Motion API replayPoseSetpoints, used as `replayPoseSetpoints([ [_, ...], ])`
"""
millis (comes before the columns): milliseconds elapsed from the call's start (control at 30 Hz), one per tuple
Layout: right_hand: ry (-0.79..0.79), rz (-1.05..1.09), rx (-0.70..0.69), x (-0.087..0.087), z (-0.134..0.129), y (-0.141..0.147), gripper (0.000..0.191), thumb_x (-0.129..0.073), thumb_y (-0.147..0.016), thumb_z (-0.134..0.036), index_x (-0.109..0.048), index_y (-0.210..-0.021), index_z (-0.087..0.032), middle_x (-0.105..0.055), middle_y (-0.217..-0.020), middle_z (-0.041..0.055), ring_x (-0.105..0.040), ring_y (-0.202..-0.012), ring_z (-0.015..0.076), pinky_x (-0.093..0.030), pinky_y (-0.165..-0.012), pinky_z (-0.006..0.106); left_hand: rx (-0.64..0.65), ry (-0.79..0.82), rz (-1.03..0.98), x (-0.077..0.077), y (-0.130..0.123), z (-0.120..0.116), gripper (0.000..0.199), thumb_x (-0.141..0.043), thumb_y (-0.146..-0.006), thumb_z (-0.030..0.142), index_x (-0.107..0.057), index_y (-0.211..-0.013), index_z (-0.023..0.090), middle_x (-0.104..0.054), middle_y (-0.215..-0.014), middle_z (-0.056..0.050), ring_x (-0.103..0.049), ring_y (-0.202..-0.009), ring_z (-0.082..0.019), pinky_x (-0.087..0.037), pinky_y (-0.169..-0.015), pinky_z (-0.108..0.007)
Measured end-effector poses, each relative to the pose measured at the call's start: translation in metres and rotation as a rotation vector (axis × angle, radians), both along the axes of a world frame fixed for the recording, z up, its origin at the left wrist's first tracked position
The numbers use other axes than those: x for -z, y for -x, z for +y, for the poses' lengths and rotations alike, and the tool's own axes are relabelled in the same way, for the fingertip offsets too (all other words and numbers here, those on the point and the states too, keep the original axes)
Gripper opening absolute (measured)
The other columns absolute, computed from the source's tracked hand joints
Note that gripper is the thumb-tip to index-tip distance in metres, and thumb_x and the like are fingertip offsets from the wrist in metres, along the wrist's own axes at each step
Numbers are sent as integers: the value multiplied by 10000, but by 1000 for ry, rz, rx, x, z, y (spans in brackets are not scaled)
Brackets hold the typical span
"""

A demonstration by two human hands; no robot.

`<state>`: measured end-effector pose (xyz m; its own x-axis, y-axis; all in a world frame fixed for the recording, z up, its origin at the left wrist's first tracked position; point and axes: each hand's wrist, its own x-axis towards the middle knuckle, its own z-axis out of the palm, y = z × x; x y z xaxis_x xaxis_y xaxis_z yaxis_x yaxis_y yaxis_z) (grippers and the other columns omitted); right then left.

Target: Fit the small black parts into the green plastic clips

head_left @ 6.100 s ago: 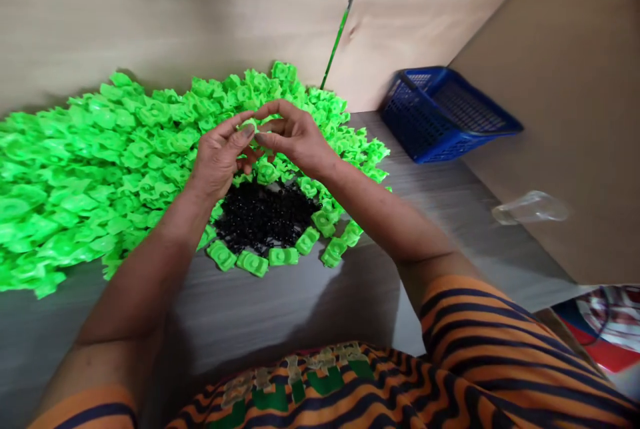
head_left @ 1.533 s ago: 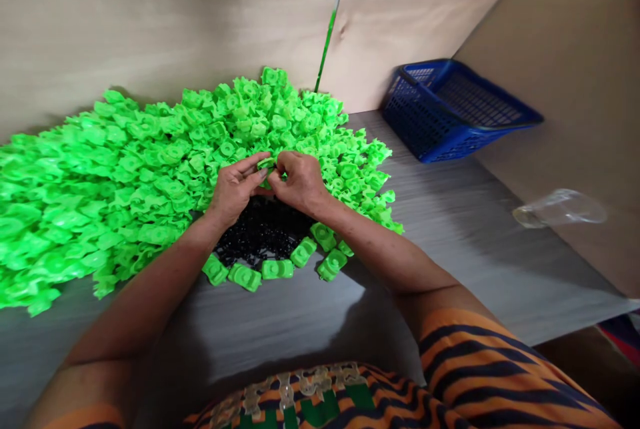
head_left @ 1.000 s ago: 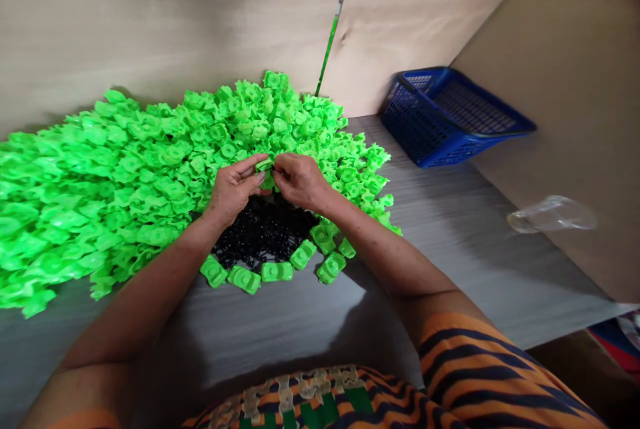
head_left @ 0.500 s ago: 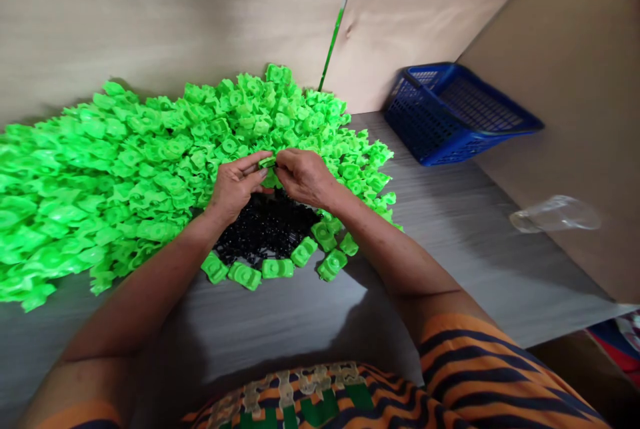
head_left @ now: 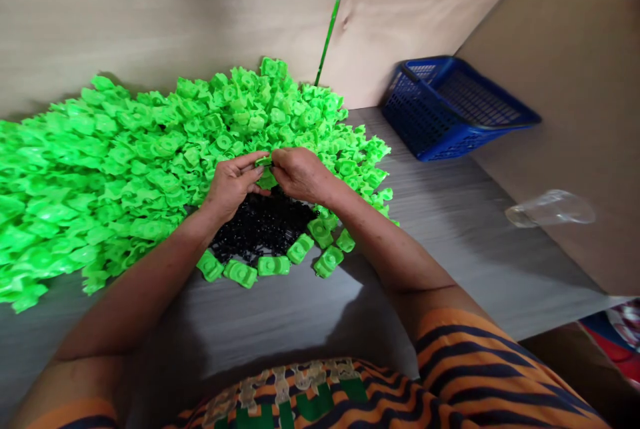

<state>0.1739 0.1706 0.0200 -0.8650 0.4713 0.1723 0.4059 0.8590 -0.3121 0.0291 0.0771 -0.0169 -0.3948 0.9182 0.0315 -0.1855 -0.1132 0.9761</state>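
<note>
My left hand is closed, pinching a green plastic toy car body between thumb and fingers. My right hand meets it from the other side, fingertips pressed together on a small black part at the car body's edge. Its exact shape is mostly hidden by the fingers. Just below both hands lies a heap of small black plastic parts. A large mound of green car bodies spreads behind and to the left of the hands.
Several green car bodies lie along the near edge of the black heap on the grey table. A blue plastic basket stands tilted at the back right. Nearer, a clear plastic cup lies on its side by the right-hand panel.
The whole view has shifted slightly. Both hands stay together on the same green car body, the right fingers still at its edge, with only a slight change in their pose.
</note>
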Motion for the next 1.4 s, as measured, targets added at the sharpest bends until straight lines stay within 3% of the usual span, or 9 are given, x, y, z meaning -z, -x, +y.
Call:
replayPoseSetpoints([
  [133,201,209,-20,12,13,0,74,-617,-949,-222,-638,-947,-152,-558,-700,-28,-461,-654,128,-309,-667,273,-10,1,-26,-6,5,0,432,-923,-630,333,-841,-1016,158,-652,-698,0,-608,-643,-135,-645,-596,-321],
  [267,469,470,-93,22,23,3,248,-684,-940,-390,-604,-1013,-167,-566,-748,-43,-514,-690,110,-401,-669,248,-2,-36,-55,-11,8,-2,459,-937,-626,326,-834,-1037,150,-498,-569,57,-544,-588,-118,-644,-591,-328],
  [400,694,581,-143,26,24,5,485,-691,-907,-639,-619,-1053,-183,-641,-869,2,-576,-759,122,-469,-645,242,7,-31,-53,-12,5,-4,451,-925,-640,339,-827,-1044,164,-670,-715,-10,-662,-700,-170,-655,-628,-346],
  [700,818,624,-134,29,23,9,555,-780,-819,-725,-636,-890,-193,-619,-774,-8,-526,-678,110,-475,-582,241,35,-51,-18,-11,4,-7,418,-905,-699,346,-831,-1065,158,-762,-913,-76,-732,-801,-224,-667,-647,-376],
  [967,700,621,-139,21,19,7,463,-713,-927,-654,-668,-945,-193,-631,-823,6,-548,-736,122,-476,-631,248,37,-78,41,-22,0,-8,388,-898,-725,332,-824,-1065,159,-776,-881,-61,-723,-763,-199,-655,-641,-330],
  [1067,533,591,-89,17,26,3,376,-697,-966,-561,-706,-993,-186,-661,-852,14,-571,-770,131,-472,-674,253,-19,-59,26,-24,6,-5,384,-883,-753,307,-802,-1091,143,-773,-883,-65,-734,-757,-204,-643,-633,-318],
  [1233,58,-52,35,12,28,-5,124,-660,-901,-146,-765,-835,-155,-733,-823,74,-661,-821,196,-461,-742,300,-160,47,-46,-21,35,1,387,-827,-836,352,-737,-1161,164,-770,-901,-70,-762,-763,-211,-588,-594,-272],
  [1300,-58,-312,44,13,20,-4,149,-672,-846,-85,-799,-873,-157,-773,-863,121,-716,-879,246,-471,-746,309,-167,69,-55,-21,42,2,398,-832,-820,327,-721,-1171,175,-780,-923,-69,-754,-729,-198,-545,-552,-249],
  [1400,-148,-429,71,18,7,1,213,-724,-825,-82,-824,-997,-158,-800,-918,178,-757,-966,300,-505,-766,316,-145,74,-56,-24,42,2,443,-842,-758,223,-706,-1178,190,-794,-903,-51,-714,-660,-162,-467,-481,-209],
])
